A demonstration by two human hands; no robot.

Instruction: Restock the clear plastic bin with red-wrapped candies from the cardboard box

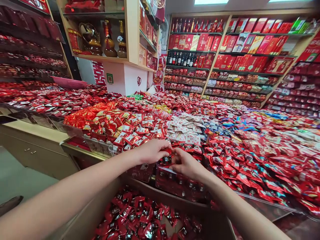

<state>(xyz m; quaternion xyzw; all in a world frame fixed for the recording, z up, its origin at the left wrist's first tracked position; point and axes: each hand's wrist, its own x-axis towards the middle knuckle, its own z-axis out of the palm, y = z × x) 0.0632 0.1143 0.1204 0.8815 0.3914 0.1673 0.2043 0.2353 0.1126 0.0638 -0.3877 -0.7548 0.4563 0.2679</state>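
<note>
My left hand (154, 150) reaches over the front edge of the candy display, its fingers and thumb closed at a small red-and-black wrapped candy (167, 160). From the right, my right hand (186, 163) meets it, fingers curled around the other side of the same candy. Both hands are just above the rim of a clear plastic bin (180, 182) that holds more dark red wrapped candies. Below my arms stands an open cardboard box (212, 221), with many loose red wrapped candies (140, 213) inside. My fingers partly cover the held candy.
White packets (185, 128) and red-and-white packets (133, 136) lie behind my hands. Shiny red packets (240, 166) are heaped to the right. A pink tray (69, 82) rests at the far left. Shelves (215, 50) of bottles and red boxes line the back wall.
</note>
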